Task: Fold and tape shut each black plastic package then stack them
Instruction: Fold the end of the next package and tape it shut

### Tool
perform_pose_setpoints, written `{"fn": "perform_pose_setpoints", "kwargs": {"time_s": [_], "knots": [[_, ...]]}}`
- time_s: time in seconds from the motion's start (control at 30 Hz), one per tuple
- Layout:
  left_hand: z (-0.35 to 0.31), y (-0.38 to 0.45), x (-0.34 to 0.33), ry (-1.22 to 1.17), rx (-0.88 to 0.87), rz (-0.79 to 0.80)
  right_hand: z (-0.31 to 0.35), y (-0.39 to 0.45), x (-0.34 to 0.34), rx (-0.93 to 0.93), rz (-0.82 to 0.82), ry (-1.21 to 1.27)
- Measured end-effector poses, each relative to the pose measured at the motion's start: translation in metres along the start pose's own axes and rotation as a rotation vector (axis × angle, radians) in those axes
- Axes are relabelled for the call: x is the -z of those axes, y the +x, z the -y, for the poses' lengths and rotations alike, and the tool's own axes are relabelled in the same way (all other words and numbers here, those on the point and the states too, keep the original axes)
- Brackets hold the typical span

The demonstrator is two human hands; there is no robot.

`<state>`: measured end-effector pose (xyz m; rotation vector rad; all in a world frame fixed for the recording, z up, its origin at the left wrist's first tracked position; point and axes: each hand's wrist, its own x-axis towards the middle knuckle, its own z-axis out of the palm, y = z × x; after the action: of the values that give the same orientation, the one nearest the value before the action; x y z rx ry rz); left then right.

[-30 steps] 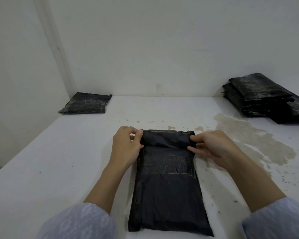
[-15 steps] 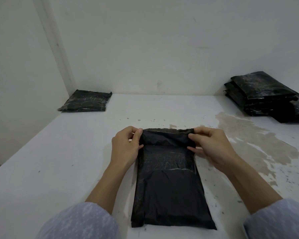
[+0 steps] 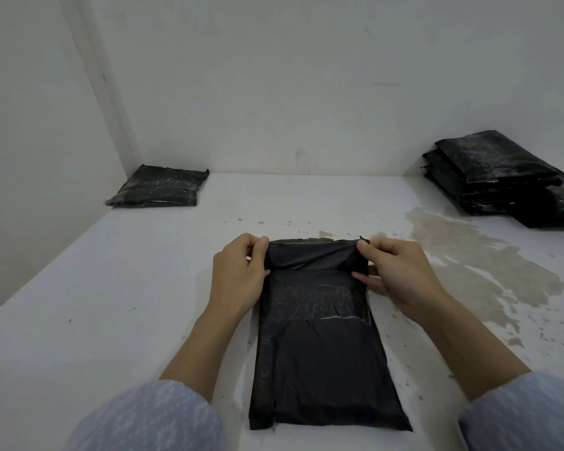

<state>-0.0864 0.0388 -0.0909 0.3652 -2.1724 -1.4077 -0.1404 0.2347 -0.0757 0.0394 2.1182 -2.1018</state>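
I see the black package [image 3: 319,340] lying flat on the white table [image 3: 111,304], running lengthwise between both forearms, its far end folded over toward me. My left hand [image 3: 238,278] pinches the fold's left corner between thumb and curled fingers; my right hand [image 3: 401,275] pinches the right corner the same way, lower fingers tucked against the package's side. Far beyond my left hand, in the corner by the wall, a single black package [image 3: 160,188] lies flat. Beyond and to the outside of my right hand sits a stack of black packages [image 3: 502,180]. A brownish stain [image 3: 479,255] spreads across the table just past my right hand.
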Motion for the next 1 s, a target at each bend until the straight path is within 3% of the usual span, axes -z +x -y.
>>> {"fn": "perform_pose_setpoints", "kwargs": {"time_s": [0.23, 0.43, 0.63, 1.0], "knots": [[-0.003, 0.000, 0.018, -0.251, 0.116, 0.274, 0.006, -0.003, 0.006, -0.020, 0.042, 0.028], [-0.007, 0.001, 0.019, -0.219, 0.124, 0.122, 0.020, -0.008, 0.014, -0.027, 0.189, 0.046], [-0.010, 0.001, 0.017, -0.272, 0.178, 0.122, 0.016, -0.006, 0.009, 0.008, 0.062, -0.005], [-0.011, 0.002, 0.014, -0.261, 0.217, 0.100, 0.018, -0.010, 0.006, -0.040, 0.047, 0.043]]}}
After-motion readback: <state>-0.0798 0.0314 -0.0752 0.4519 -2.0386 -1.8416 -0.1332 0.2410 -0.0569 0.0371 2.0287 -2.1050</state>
